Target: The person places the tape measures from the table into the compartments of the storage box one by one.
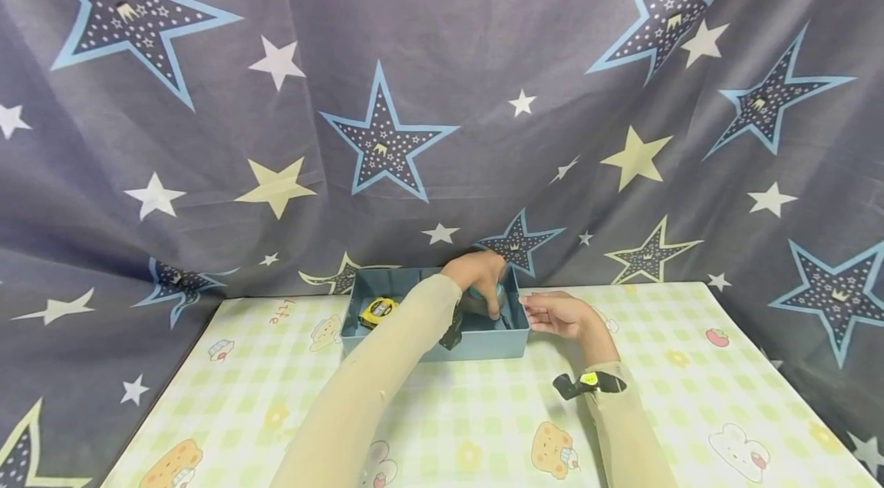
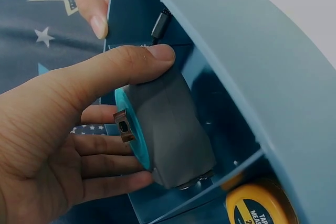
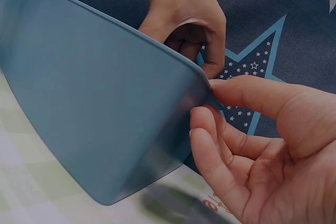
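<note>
My left hand (image 1: 476, 281) reaches into a blue-grey box (image 1: 483, 347) at its right side. Its thumb and fingers grip a grey tape measure (image 2: 170, 124) with a teal side face and a small metal clip. In the left wrist view the thumb lies across the grey casing and the fingers are at the teal side. My right hand (image 1: 562, 314) is at the box's right end, relaxed fingertips touching the outer wall near the top corner; in the right wrist view the thumb (image 3: 236, 90) meets the rim and the other fingers bend below it.
A yellow tape measure (image 1: 378, 311) sits in the box's left part, beyond a thin divider (image 2: 210, 190). A dark cable plug (image 2: 160, 24) lies in the right compartment. The box stands on a green checked tablecloth (image 1: 242, 388), near the star-patterned curtain (image 1: 483, 150).
</note>
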Demonstrator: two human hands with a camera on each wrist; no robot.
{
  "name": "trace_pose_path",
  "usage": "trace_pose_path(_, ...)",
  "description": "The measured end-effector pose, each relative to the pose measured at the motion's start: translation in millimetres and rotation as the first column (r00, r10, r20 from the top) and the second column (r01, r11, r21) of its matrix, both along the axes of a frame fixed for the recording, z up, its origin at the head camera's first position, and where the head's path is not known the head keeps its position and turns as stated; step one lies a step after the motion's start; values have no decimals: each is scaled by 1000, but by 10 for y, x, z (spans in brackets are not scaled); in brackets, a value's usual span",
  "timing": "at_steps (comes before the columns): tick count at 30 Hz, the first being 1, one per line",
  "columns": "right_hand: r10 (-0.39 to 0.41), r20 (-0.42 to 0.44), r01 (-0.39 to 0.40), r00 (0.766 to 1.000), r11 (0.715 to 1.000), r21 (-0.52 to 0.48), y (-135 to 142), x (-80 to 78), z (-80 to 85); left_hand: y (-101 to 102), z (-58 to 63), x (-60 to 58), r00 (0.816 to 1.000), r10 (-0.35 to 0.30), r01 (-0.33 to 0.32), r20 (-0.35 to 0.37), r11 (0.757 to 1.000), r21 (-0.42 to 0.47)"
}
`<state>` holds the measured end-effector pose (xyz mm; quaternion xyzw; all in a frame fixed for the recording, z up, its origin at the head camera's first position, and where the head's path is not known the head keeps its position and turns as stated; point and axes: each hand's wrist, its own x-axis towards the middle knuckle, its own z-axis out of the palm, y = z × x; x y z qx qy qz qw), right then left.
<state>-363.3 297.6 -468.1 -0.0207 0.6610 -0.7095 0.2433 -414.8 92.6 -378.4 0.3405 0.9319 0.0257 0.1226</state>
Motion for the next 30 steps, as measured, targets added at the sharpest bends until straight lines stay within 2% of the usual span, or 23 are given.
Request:
trace_pose_path(9,6,0,-6,1000,1000,-2,-9,6,28,-11,-16,-28,999,3,-5,-50,1000,-25)
trace_pose_path(21,-5,15,5,1000,1000,-4,-17,1,-4,-16,-98,-49,999,3,-5,-47,999,-40)
trace_pose_path(30,1,1,-1,1000,1000,3,-9,8,-7,-16,-88,-29,1000,-8,8,13,999,-32)
